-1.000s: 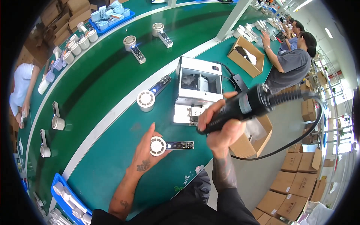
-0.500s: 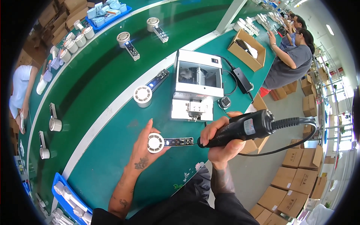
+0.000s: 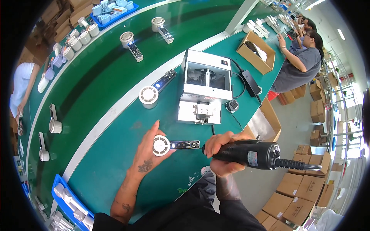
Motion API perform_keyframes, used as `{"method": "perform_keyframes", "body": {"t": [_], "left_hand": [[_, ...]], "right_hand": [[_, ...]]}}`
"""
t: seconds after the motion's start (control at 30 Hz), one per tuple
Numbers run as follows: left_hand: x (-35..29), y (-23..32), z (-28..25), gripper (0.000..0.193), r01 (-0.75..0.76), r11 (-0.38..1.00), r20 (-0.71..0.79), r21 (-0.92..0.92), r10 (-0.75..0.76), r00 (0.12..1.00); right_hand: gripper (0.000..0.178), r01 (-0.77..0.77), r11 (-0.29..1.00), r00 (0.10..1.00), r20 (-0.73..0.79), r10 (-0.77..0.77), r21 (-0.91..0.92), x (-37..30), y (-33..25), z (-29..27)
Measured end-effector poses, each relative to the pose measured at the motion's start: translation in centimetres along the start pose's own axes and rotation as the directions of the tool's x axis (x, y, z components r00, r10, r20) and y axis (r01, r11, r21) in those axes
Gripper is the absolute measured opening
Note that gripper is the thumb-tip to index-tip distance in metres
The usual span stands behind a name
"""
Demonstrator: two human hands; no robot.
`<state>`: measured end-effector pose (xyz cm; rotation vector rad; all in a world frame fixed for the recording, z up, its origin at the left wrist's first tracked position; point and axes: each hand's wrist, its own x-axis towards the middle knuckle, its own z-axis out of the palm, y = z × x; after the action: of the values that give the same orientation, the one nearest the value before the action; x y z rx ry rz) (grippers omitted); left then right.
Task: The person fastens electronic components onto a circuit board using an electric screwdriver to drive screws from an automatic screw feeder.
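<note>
Left hand (image 3: pixel 145 154) was clamped around the round head of a white fan-like unit (image 3: pixel 161 145), grille side facing up, thumb and fingers on either side of it; the unit was over the near part of the green table (image 3: pixel 104 165), though whether it rested on the surface couldn't be told. Its narrow arm with exposed circuit board (image 3: pixel 185 144) pointed right, one small light lit. Right hand (image 3: pixel 219 145) was closed around a black handheld driver (image 3: pixel 256 154), held roughly level, cord end to the right, nose right at the board's far end; tip contact too small to tell. Beyond the hands stood a white boxy machine (image 3: pixel 206 88), with a second unit (image 3: pixel 148 95) to its left near the belt edge. More such units sat on the green conveyor belt (image 3: pixel 104 84). Blue tray (image 3: pixel 61 203) with white parts at lower left; open cardboard box (image 3: pixel 249 61) past the machine, near a co-worker in grey (image 3: pixel 295 65).
</note>
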<state>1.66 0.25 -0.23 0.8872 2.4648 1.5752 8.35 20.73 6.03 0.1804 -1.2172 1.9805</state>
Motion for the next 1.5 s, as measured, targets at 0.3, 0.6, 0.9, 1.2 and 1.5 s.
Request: {"method": "perform_keyframes", "body": {"t": [0.3,0.6,0.9,1.2,1.5], "left_hand": [[-0.3,-0.2,-0.2,0.107,0.025,0.999,0.004,-0.023,-0.024,1.000],[-0.3,0.0,0.1,0.108,0.040,0.999,0.003,-0.033,-0.040,0.999],[-0.4,-0.3,0.0,0.110,0.053,0.998,0.017,-0.040,-0.052,0.999],[-0.3,0.1,0.0,0.108,0.058,0.997,0.017,-0.041,-0.057,0.998],[-0.4,0.1,0.0,0.107,0.036,0.999,0.009,-0.029,-0.036,0.999]], "right_hand": [[0.093,0.032,0.993,0.999,0.008,-0.031,-0.112,5.3,-2.0,3.8],[0.088,0.058,0.930,0.996,0.086,-0.028,-0.362,8.0,0.4,3.3],[0.089,-0.072,0.952,0.997,-0.018,0.070,-0.296,4.4,-0.3,1.7],[0.089,-0.074,0.951,0.997,-0.023,0.071,-0.299,3.9,0.2,0.5],[0.089,-0.098,0.957,0.995,0.007,0.104,-0.272,3.7,0.4,0.1]]}}
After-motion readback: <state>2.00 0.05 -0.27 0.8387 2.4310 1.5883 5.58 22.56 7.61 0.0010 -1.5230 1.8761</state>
